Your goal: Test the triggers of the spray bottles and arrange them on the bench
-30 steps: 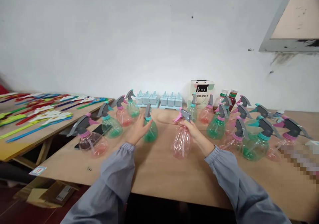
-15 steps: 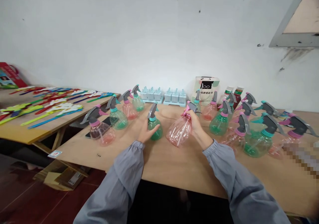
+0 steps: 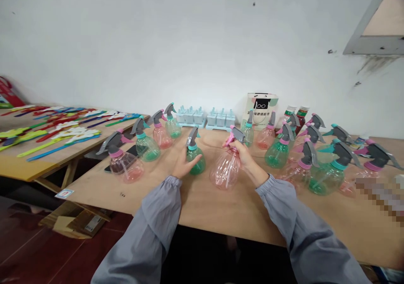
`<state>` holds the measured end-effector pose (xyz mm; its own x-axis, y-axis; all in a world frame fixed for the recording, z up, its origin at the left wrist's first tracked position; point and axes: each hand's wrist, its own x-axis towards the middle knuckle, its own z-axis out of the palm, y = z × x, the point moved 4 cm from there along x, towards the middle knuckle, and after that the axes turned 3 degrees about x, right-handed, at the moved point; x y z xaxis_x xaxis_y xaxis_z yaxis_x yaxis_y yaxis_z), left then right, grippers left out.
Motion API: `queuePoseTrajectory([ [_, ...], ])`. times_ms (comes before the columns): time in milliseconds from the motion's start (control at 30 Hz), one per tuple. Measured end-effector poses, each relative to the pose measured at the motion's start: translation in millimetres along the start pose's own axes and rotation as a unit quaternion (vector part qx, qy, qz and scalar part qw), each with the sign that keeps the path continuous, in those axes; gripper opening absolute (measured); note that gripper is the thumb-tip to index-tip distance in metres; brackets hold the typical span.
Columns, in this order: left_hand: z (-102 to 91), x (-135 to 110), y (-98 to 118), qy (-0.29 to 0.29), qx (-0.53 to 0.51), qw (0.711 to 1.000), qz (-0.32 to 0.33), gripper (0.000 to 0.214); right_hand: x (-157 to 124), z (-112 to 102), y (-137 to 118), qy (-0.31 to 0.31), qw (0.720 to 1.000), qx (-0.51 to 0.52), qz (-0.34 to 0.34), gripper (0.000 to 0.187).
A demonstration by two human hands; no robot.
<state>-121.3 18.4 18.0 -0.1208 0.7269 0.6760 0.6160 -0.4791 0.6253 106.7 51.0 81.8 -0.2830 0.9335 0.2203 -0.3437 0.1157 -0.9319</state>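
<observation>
My right hand (image 3: pixel 243 155) is closed around the neck of a clear pink spray bottle (image 3: pixel 224 172) with a pink collar and grey trigger head. This bottle stands nearly upright at the front middle of the table. To its left is a green spray bottle (image 3: pixel 198 166) with a turquoise collar. My left hand (image 3: pixel 184 163) grips that one from its left side, the thumb lying across the front and the other fingers partly hidden. Close by on the left stand a pink spray bottle (image 3: pixel 126 168) and a green spray bottle (image 3: pixel 147 148).
Several more spray bottles (image 3: pixel 326 179) crowd the table's right side. Light-blue ice-pop moulds (image 3: pixel 221 120), a paper bag (image 3: pixel 260 111) and red bottles (image 3: pixel 301 118) line the wall. A dark phone (image 3: pixel 132 150) lies behind the left bottles. Colourful plastic strips (image 3: pixel 63 136) cover another table.
The pink spray bottle in my right hand has gone from tilted to nearly upright. My left hand stays at the green bottle. The view has shifted slightly.
</observation>
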Motion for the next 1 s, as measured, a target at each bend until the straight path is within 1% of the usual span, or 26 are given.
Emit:
queuePoseTrajectory([
  [167, -0.4, 0.0, 0.9, -0.005, 0.004, 1.0, -0.002, 0.063, -5.1, 6.0, -4.9, -0.025, 0.999, 0.015, 0.015, 0.03],
  [233, -0.9, -0.1, 1.5, -0.006, 0.008, 1.0, 0.002, 0.065, -3.2, 3.2, -1.3, 0.0, 1.0, 0.009, 0.006, 0.028],
  [333, -1.5, -0.3, 1.6, -0.008, 0.01, 1.0, 0.005, 0.066, 0.4, -2.9, 6.6, 0.056, 0.998, 0.007, -0.021, 0.027],
  [367, -1.7, -0.3, 1.4, -0.008, 0.009, 1.0, 0.003, 0.065, 0.9, -3.4, 8.5, 0.061, 0.998, 0.004, -0.026, 0.027],
  [433, -2.0, -0.5, 0.6, -0.007, 0.009, 1.0, -0.002, 0.064, 0.8, -1.2, 10.4, 0.039, 0.999, -0.012, -0.019, 0.027],
  [533, -1.8, -0.8, 0.0, -0.007, 0.007, 1.0, -0.007, 0.066, -1.4, 4.5, 6.8, -0.019, 0.999, -0.04, -0.014, 0.031],
  [600, -1.3, -0.8, 0.3, -0.011, 0.0, 1.0, -0.006, 0.067, -2.1, 5.9, 3.9, -0.035, 0.998, -0.046, -0.024, 0.03],
  [667, -1.2, -0.6, 1.1, -0.011, -0.003, 1.0, -0.004, 0.067, -1.0, 3.6, 4.1, -0.012, 0.999, -0.038, -0.03, 0.026],
  [767, -1.7, 0.1, 2.8, -0.006, 0.0, 1.0, 0.003, 0.068, 0.8, -2.5, 7.7, 0.06, 0.997, -0.022, -0.035, 0.023],
  [800, -1.9, 0.3, 3.3, -0.005, 0.002, 1.0, 0.007, 0.068, 0.9, -3.1, 8.6, 0.072, 0.997, -0.023, -0.033, 0.023],
  [833, -1.9, 0.5, 3.9, -0.005, 0.003, 1.0, 0.011, 0.068, 0.7, -2.3, 9.3, 0.069, 0.997, -0.029, -0.026, 0.024],
  [933, -1.9, 0.8, 5.1, -0.006, 0.007, 1.0, 0.017, 0.067, -1.6, 4.3, 7.5, 0.018, 0.998, -0.052, -0.009, 0.031],
  [1000, -2.1, 0.7, 5.6, -0.002, 0.007, 1.0, 0.017, 0.067, -3.2, 6.9, 4.2, -0.003, 0.997, -0.068, -0.018, 0.034],
])
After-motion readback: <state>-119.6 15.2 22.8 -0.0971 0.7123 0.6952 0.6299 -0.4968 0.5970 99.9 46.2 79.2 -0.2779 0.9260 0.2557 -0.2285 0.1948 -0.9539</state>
